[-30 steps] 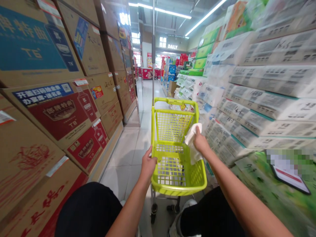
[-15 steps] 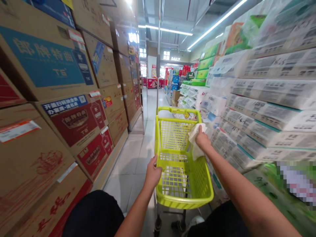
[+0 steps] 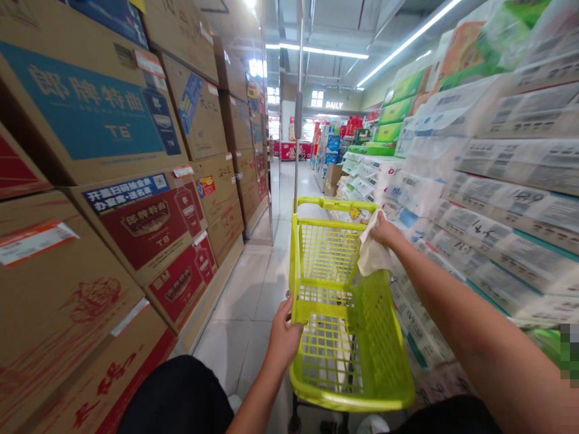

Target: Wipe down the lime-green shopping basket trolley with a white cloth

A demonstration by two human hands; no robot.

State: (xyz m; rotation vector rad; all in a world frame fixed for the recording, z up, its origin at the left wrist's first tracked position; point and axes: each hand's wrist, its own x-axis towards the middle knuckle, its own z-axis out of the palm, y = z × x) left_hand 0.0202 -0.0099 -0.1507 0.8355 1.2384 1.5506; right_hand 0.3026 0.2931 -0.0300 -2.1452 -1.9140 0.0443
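Note:
A lime-green plastic shopping cart (image 3: pixel 393 392) stands in a store aisle in front of me, its basket empty. My left hand (image 3: pixel 284 337) grips the cart's left rim near the front. My right hand (image 3: pixel 383 230) is closed on a white cloth (image 3: pixel 373 256) and presses it against the far right corner of the cart's rim. A metal pole (image 3: pixel 297 120) rises from the back of the cart.
Stacked cardboard liquor cartons (image 3: pixel 136 211) wall the left side. Wrapped packs of paper goods (image 3: pixel 497 199) are piled along the right, close to the cart. A tiled floor (image 3: pixel 244 301) runs down the aisle to more displays at the far end.
My right hand with the cloth has slid along the right rim from the middle to the far corner. The view has shifted closer to the cart. My left hand keeps its grip.

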